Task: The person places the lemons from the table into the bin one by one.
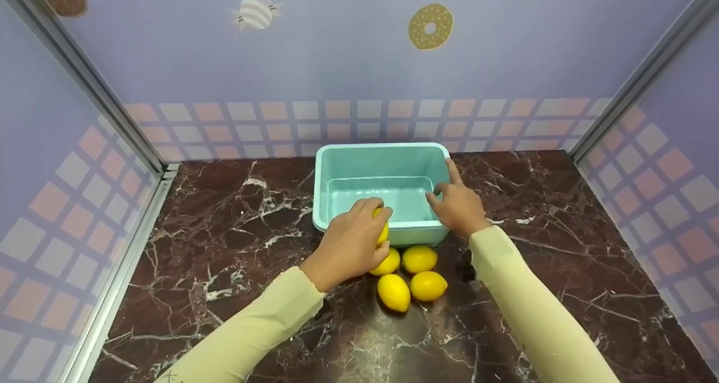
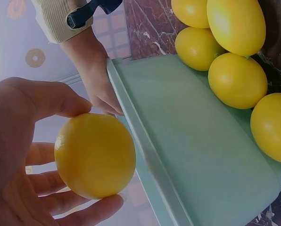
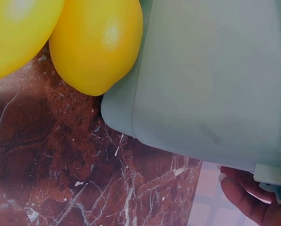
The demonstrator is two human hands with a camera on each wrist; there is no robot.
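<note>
My left hand (image 1: 349, 241) grips a yellow lemon (image 1: 383, 234) above the front rim of a pale green plastic basin (image 1: 382, 146). In the left wrist view, the thumb and fingers pinch this lemon (image 2: 95, 155) beside the basin's rim. At the basin's right side, my right hand (image 1: 462, 206) holds the rim, its thumb on the inner side. Its fingers (image 3: 244, 197) show under the rim in the right wrist view. Several more lemons (image 1: 428, 286) lie clustered on the table against and in front of the basin's near wall, one partly hidden by the left hand.
The basin stands on a dark red marbled tabletop (image 1: 224, 248), close to the back wall (image 1: 348, 63) with its donut and candy pictures. Side panels with metal frame edges (image 1: 101, 85) enclose the table on the left and right.
</note>
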